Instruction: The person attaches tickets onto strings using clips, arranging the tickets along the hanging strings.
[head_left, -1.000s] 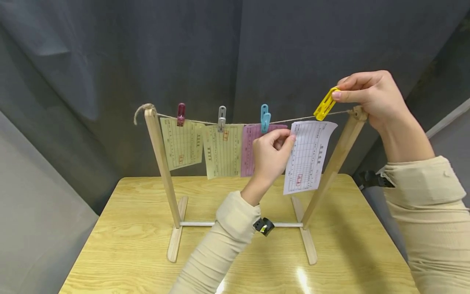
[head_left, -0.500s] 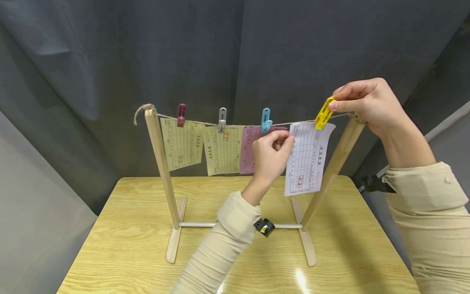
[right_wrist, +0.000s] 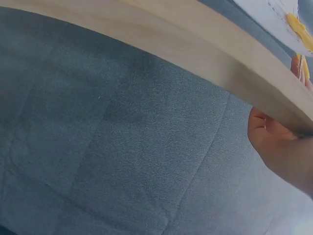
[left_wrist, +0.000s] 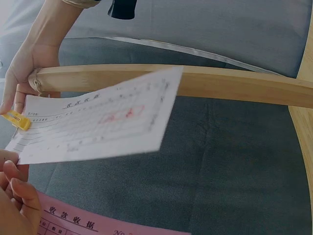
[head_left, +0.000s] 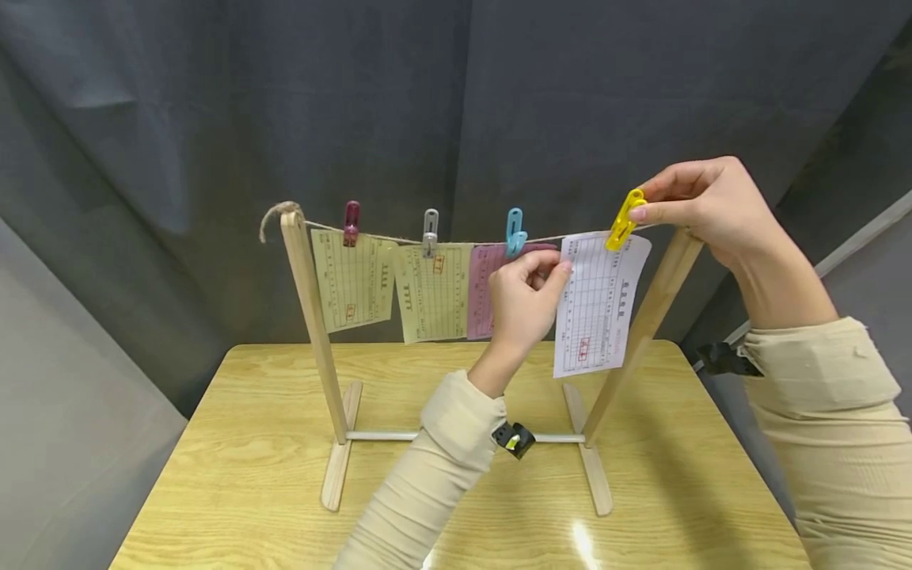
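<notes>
My left hand (head_left: 526, 301) pinches the upper left edge of a white receipt slip (head_left: 598, 309) hanging at the right end of the twine (head_left: 549, 238). With thumb and fingers my right hand (head_left: 712, 202) grips a yellow clothespin (head_left: 625, 222), whose lower end overlaps the slip's top edge at the twine. The left wrist view shows the same yellow clothespin (left_wrist: 18, 120) at the corner of the white slip (left_wrist: 98, 117). A pink slip (head_left: 492, 277), partly hidden behind my left hand, hangs under a blue clothespin (head_left: 515, 231).
Two yellow slips hang further left, under a dark red clothespin (head_left: 351, 223) and a grey clothespin (head_left: 431, 232). Wooden posts, the left post (head_left: 317, 324) and right post (head_left: 644, 332), hold the twine above a wooden table (head_left: 235, 475). A dark curtain (head_left: 356, 103) stands behind.
My right hand has come down and slightly left with the yellow clothespin, from above the twine onto the white slip's top edge. My left hand has hardly moved.
</notes>
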The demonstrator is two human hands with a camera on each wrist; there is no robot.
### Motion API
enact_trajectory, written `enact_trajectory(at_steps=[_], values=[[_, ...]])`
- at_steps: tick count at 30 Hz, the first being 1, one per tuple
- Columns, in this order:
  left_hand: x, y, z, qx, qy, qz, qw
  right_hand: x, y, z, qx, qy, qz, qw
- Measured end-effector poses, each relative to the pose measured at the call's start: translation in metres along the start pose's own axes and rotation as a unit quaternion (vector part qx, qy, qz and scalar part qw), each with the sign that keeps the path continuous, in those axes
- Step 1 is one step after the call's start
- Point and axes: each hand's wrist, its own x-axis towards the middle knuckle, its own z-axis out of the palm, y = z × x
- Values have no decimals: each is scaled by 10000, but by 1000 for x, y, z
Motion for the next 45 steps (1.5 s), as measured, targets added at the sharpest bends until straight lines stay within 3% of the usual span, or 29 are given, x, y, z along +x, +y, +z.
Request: enact_trajectory(at_steps=[4, 17, 22, 26, 32, 37, 45], values=[[1, 0, 1, -41, -4, -106, 9999, -2, 3, -1, -149, 14, 56, 9999], [2, -3, 2, -47, 54, -251, 9997, -5, 8, 0, 178, -352, -248, 9989], [2, -5, 2, -19, 34, -278, 9996, -7, 10, 1, 228, -153, -174, 9995], [2, -4, 3, -61, 15, -309, 9995, -13, 11, 1, 800, 138, -198, 9965], [0, -3, 4, -186, 45, -313, 9993, -24, 13, 6, 1988, 694, -631, 9755], [1, -4, 3, -332, 110, -228, 9991, -34, 15, 9, 2324, 1543, -743, 9574], [-1, -2, -3, -579, 163, -163, 9981, -51, 21, 15, 3240, 2719, -1002, 9006]])
